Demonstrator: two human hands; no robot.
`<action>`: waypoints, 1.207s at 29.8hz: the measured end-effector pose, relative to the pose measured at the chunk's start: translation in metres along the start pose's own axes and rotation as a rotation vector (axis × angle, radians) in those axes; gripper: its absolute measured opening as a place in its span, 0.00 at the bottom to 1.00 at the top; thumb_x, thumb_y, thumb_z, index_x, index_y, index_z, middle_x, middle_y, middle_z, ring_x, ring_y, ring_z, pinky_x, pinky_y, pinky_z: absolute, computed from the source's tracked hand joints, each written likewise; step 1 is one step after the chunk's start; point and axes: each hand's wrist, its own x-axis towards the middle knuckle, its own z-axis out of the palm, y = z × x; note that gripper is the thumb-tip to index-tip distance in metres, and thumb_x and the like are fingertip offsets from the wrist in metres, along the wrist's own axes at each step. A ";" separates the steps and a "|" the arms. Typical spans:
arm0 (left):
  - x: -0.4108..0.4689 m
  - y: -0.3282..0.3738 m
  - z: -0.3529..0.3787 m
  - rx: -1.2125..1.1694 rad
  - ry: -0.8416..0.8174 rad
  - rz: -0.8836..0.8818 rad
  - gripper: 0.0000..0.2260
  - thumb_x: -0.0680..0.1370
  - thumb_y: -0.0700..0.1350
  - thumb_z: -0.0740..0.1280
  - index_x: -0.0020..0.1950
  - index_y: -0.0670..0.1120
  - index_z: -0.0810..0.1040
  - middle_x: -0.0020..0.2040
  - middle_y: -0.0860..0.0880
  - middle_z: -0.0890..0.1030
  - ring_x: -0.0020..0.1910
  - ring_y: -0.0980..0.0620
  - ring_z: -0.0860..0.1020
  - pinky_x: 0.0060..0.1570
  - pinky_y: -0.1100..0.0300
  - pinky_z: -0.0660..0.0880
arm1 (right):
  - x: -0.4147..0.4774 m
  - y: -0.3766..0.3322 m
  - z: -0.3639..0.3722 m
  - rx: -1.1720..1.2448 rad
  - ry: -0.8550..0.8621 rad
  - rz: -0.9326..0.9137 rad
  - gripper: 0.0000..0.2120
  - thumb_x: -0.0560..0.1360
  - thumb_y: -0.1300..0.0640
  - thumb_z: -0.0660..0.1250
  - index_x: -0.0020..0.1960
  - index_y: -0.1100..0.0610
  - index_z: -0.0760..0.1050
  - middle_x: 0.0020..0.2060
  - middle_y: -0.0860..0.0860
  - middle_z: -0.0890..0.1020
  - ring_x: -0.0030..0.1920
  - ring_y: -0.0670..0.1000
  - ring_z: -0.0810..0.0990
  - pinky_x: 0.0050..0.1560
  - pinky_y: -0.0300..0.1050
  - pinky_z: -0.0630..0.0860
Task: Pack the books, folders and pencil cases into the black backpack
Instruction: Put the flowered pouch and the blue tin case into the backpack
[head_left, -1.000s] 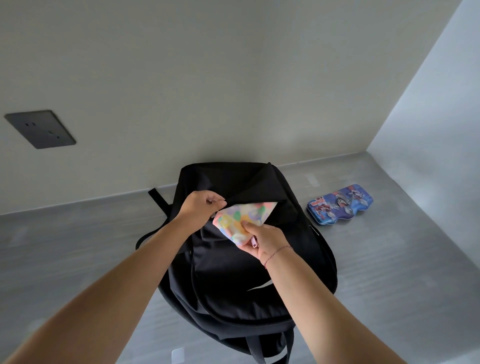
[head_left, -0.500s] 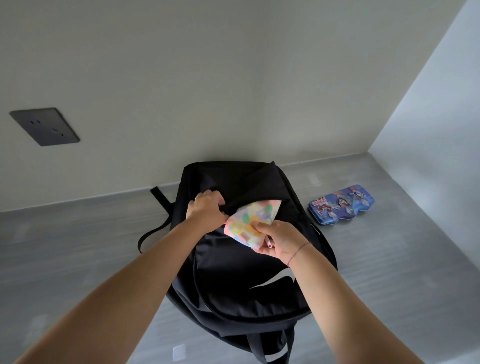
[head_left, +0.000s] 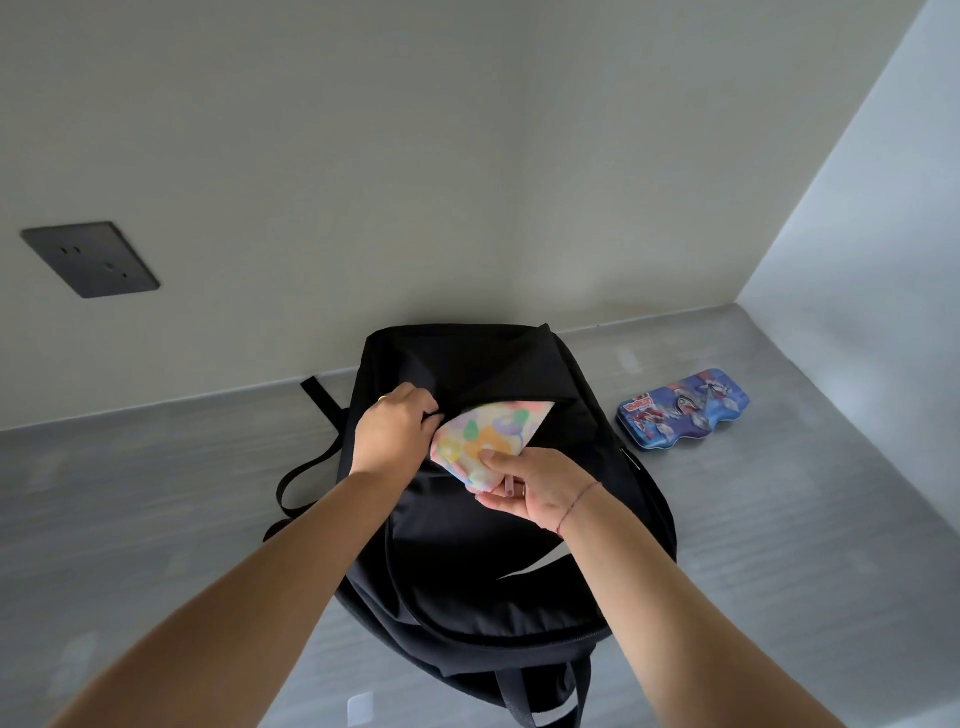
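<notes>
while the left hand (head_left: 396, 432) grips the black backpack's (head_left: 498, 545) pocket edge, the right hand (head_left: 535, 486) pinches a pastel pencil case (head_left: 485, 439) half inside; a blue tin (head_left: 683, 409) lies right.

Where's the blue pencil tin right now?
In the head view, the blue pencil tin lies flat on the grey surface, to the right of the black backpack and apart from it.

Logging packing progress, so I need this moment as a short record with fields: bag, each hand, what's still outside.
bag: black backpack on grey surface, top opening pulled apart
left hand: grips the opening's edge
right hand: holds pastel pencil case, its far end inside the opening
still outside: blue pencil tin, right of the backpack, not touching
</notes>
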 end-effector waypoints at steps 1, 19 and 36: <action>-0.001 0.000 -0.001 -0.005 0.014 0.009 0.04 0.73 0.41 0.70 0.44 0.40 0.80 0.42 0.43 0.79 0.38 0.42 0.78 0.34 0.58 0.66 | 0.001 -0.001 0.002 0.031 -0.002 -0.006 0.14 0.72 0.64 0.70 0.55 0.67 0.75 0.51 0.61 0.80 0.48 0.55 0.81 0.38 0.47 0.83; -0.010 0.006 -0.018 -0.115 0.066 0.070 0.04 0.72 0.41 0.72 0.42 0.41 0.79 0.39 0.47 0.81 0.34 0.48 0.78 0.33 0.56 0.76 | 0.046 -0.026 0.069 0.292 0.109 -0.007 0.11 0.77 0.73 0.53 0.45 0.67 0.73 0.45 0.63 0.78 0.49 0.59 0.78 0.56 0.50 0.73; -0.002 -0.004 -0.011 -0.494 -0.054 -0.241 0.02 0.73 0.42 0.71 0.45 0.46 0.83 0.41 0.54 0.82 0.42 0.59 0.78 0.39 0.77 0.71 | 0.062 -0.028 0.058 0.787 -0.287 -0.137 0.38 0.72 0.30 0.52 0.68 0.57 0.71 0.67 0.58 0.73 0.68 0.59 0.68 0.73 0.54 0.57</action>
